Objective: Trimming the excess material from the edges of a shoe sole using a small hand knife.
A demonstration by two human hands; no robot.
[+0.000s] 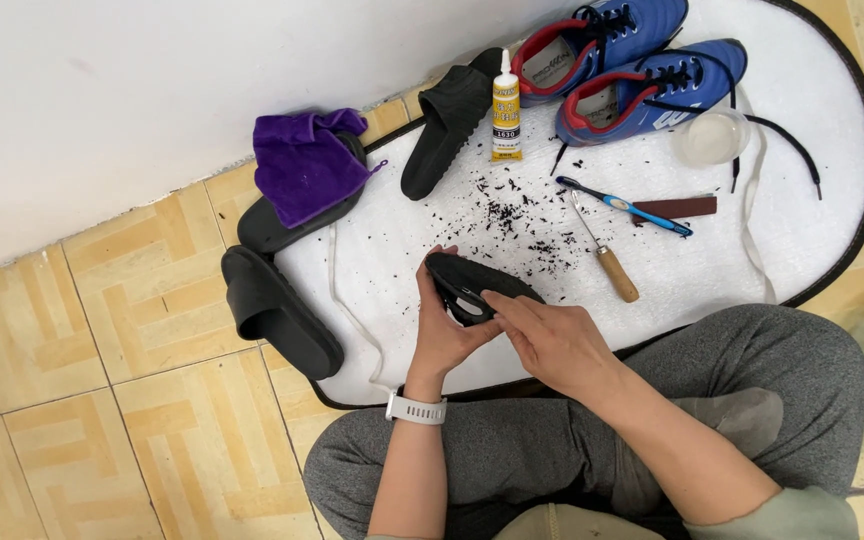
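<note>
1. Sitting cross-legged on the tiled floor, the person holds a black slipper (pixel 472 285) up over the near edge of the white mat (pixel 812 200), above the lap and close to the body, probably so the work sits right under the eyes.

2. Left hand (pixel 442 335): wrist bent back, palm up under the slipper, fingers curled round its left side with the thumb side toward the toe end. It cradles and steadies. A white watch (pixel 416 408) sits on that wrist.

3. Right hand (pixel 552 340): comes in from the right, forearm across the knee, knuckles up. Fingers held together, tips pressed onto the slipper's open upper face near a pale patch. Whether anything small is pinched under them I cannot tell.

4. Dark crumbs (pixel 512 215) are scattered over the middle of the mat, just beyond the slipper; the mat seems laid to catch such mess.

5. Tools lie within easy reach of the right hand: a wooden-handled awl (pixel 607 255), a blue toothbrush (pixel 627 208), a brown block (pixel 680 207), all apart from the hands.

6. A glue tube (pixel 505 110) stands nozzle up at the far side, between another black slipper (pixel 447 125) and a pair of blue sports shoes (pixel 622 55). A clear cup (pixel 712 135) sits beside the nearer shoe.

7. Left of the mat: two more black slippers, one (pixel 277 310) on the tiles, one under a purple cloth (pixel 307 165). A white lace (pixel 347 290) trails down the mat's left part.
</note>
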